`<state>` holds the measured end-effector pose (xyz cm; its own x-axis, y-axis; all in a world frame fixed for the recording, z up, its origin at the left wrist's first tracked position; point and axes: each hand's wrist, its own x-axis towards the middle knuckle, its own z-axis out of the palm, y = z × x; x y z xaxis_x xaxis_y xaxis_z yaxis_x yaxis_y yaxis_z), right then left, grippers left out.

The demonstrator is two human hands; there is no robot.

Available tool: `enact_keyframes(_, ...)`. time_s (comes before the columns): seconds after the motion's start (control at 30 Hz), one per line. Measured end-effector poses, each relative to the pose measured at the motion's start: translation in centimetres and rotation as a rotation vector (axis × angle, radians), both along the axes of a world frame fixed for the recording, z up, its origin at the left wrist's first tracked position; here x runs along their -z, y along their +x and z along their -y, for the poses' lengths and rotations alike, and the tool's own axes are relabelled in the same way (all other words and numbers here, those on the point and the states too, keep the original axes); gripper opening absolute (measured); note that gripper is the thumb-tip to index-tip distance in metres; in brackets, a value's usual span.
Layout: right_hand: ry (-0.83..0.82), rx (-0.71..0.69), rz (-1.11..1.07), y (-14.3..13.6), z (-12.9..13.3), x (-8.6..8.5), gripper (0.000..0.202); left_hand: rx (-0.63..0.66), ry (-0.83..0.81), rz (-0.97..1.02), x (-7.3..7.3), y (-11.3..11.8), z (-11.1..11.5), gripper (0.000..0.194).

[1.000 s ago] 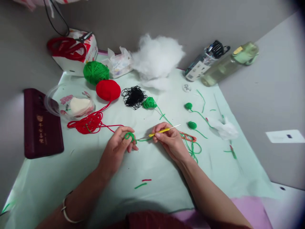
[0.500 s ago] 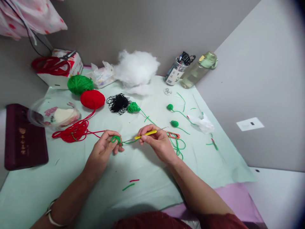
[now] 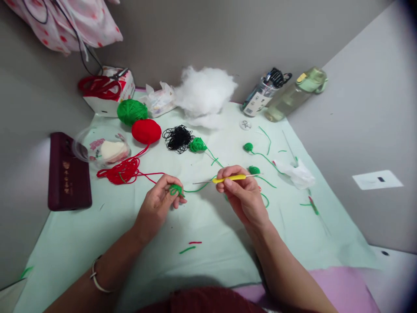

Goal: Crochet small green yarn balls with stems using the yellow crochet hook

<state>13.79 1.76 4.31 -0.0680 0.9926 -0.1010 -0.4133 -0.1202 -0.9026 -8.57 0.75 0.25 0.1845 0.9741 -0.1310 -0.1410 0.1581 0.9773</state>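
Pinched in my left hand is a small piece of green crochet work with a loop standing out of it. My right hand grips a crochet hook by its yellow handle, and the thin metal shaft points left, apart from the green piece. A strand of green yarn runs from the crochet work toward my right hand. Behind my hands lies a small green yarn ball, its tail trailing toward the right hand. Two small green crocheted balls with yarn tails rest beyond the right hand.
At the back left sit a green yarn ball, a red yarn ball and black cord. White stuffing, a pen cup and a bottle line the wall. A maroon case stands left; yarn snippets lie in front.
The hook has come away from the green crochet work, and my right hand has moved apart from my left. The whole view has shifted, so things appear farther right.
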Motion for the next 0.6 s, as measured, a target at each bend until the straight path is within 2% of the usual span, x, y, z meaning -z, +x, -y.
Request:
enact_keyframes(0.23,0.063,-0.023,0.016,-0.4,0.3,-0.2,0.010,0.011,0.012,-0.027,-0.2,0.2,0.6,0.018)
enact_keyframes(0.4,0.028,-0.002,0.057,-0.7,0.5,-0.3,0.010,0.038,0.003,-0.014,-1.8,0.7,1.1,0.025)
enact_keyframes(0.6,-0.049,0.082,0.050,-0.7,0.3,-0.4,0.017,0.090,0.012,0.019,-3.5,1.4,1.5,0.023)
